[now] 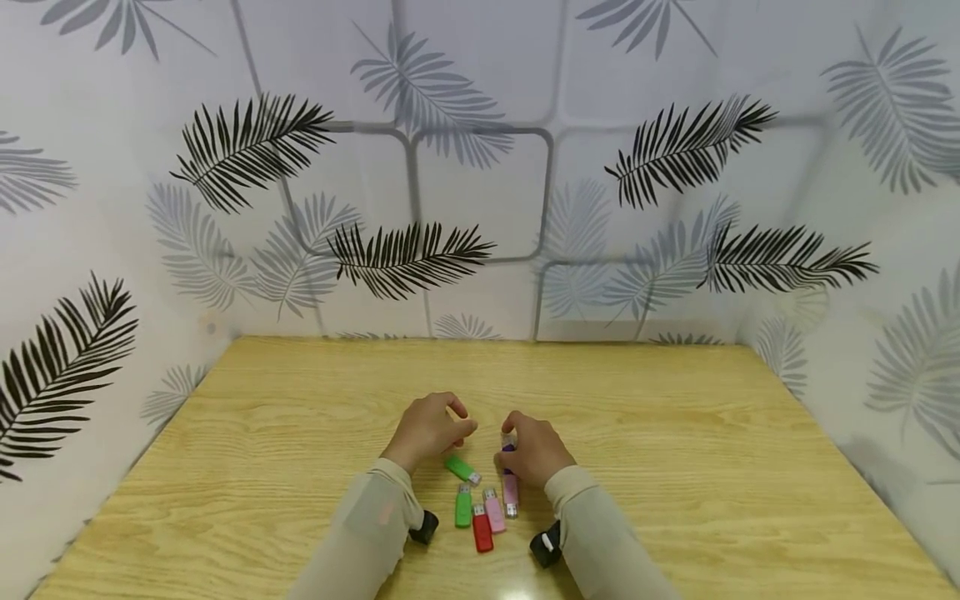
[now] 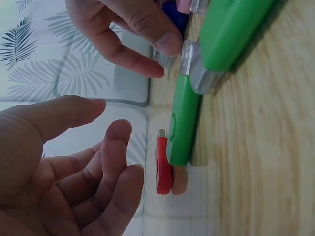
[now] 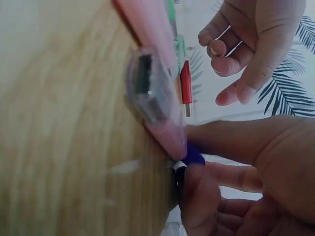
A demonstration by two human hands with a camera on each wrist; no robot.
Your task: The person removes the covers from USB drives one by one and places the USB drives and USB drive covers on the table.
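My right hand (image 1: pixel 534 450) pinches a dark blue USB stick (image 1: pixel 508 450) with a clear cap between thumb and fingers, close over the table. Just below it lies a pink USB stick (image 1: pixel 511 492). My left hand (image 1: pixel 431 429) hovers to the left, fingers loosely bent and holding nothing. A green USB stick (image 1: pixel 462 469) lies just under that hand. Beyond it in the left wrist view is a red USB stick (image 2: pixel 163 167), hidden behind the left hand in the head view.
Nearer the body lie another green USB stick (image 1: pixel 463 508), another red one (image 1: pixel 483 532) and another pink one (image 1: pixel 494 512), side by side. The wooden table (image 1: pixel 675 433) meets a leaf-patterned curtain (image 1: pixel 480 183) at its far edge.
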